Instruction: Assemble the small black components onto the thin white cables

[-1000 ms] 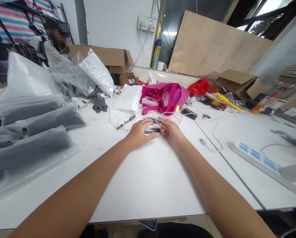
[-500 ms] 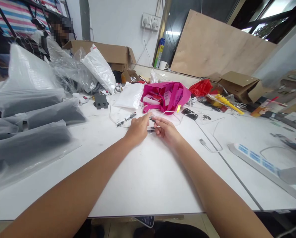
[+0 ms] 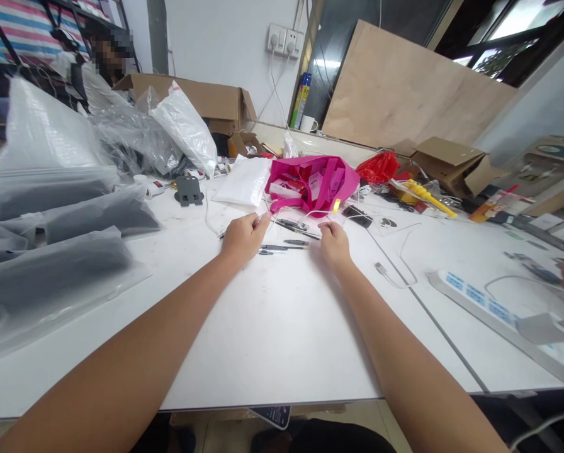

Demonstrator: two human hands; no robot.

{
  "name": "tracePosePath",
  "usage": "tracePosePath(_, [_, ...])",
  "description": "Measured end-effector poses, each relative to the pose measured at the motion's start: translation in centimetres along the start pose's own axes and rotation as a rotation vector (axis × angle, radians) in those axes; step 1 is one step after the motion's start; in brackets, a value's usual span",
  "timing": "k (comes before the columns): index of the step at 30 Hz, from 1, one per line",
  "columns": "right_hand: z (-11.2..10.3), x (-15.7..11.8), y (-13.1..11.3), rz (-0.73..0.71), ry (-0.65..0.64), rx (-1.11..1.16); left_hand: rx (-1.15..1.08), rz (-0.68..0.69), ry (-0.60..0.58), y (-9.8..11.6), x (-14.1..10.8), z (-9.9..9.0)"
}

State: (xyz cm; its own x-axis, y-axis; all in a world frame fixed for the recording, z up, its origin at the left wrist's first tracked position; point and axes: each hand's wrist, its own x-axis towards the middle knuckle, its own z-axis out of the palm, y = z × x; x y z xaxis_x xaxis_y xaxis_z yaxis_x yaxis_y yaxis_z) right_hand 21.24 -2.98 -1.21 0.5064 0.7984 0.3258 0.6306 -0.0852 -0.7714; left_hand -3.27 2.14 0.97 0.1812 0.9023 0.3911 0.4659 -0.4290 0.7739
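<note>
Head-height view, forward and down

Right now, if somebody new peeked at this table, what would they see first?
Probably the bright pink bag, slumped open at the middle of the table, with a crumpled red plastic bag beyond it to the right. Next might come the yellow stick-like thing on the right, and the big wooden board leaning at the back. Between the left hand and right hand lie some dark pens.
</note>
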Motion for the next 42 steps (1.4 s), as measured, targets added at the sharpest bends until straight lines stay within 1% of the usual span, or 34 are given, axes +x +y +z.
tracePosePath(2, [-0.2,-0.4,-0.7,0.020,0.007,-0.057,0.009,0.021,-0.018,0.0,0.0,0.0])
tracePosePath(6, [-0.3,-1.1,-2.0,0.014,-0.043,-0.187,0.082,0.103,-0.083,-0.1,-0.2,0.1])
tracePosePath(9, [0.0,-0.6,-2.9,-0.015,-0.072,-0.326,0.106,0.123,-0.144,0.0,-0.4,0.2])
tracePosePath(11, [0.4,0.5,-3.8,-0.061,-0.136,-0.447,0.100,0.110,-0.143,0.0,-0.4,0.3])
tracePosePath(13, [1.1,1.7,-4.8,-0.126,-0.248,-0.571,0.084,0.102,-0.115,-0.2,-0.3,0.3])
tracePosePath(16, [2.1,3.4,-6.0,-0.184,-0.366,-0.662,0.065,0.101,-0.084,-0.4,-0.2,0.3])
tracePosePath(21, [3.1,4.6,-6.1,-0.224,-0.430,-0.704,0.038,0.096,-0.103,-0.3,-0.3,0.3])
tracePosePath(26, [3.3,4.8,-5.9,-0.260,-0.437,-0.720,0.023,0.112,-0.104,-0.1,-0.3,0.3])
tracePosePath(29, [3.3,5.1,-6.2,-0.260,-0.465,-0.701,0.016,0.113,-0.104,-0.1,-0.3,0.2])
tracePosePath(37, [2.6,6.7,-6.2,-0.124,-0.615,-0.565,0.003,0.104,-0.104,-0.5,-0.1,0.3])
tracePosePath(42, [2.6,6.8,-6.0,-0.066,-0.610,-0.501,-0.008,0.099,-0.107,-0.4,-0.2,0.2])
